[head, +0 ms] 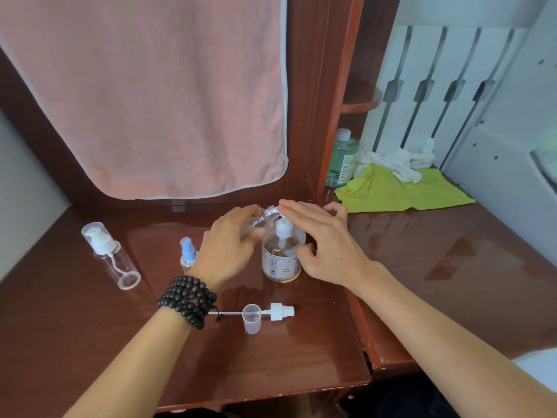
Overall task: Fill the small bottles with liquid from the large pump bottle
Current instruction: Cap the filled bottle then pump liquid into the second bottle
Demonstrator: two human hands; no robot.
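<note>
The large pump bottle stands upright at the middle of the wooden desk, holding amber liquid, with a white pump head. My left hand grips a small clear bottle, tilted with its open threaded neck at the pump's nozzle. My right hand lies over the pump head with straight fingers pressing on it, its thumb beside the bottle's body. A detached white pump cap with its tube and a clear cap lie near the front edge.
A capped clear pump bottle lies on its side at the left. A small blue spray bottle stands just left of my left wrist. A pink towel hangs behind. A green bottle, yellow cloth and white rag sit back right.
</note>
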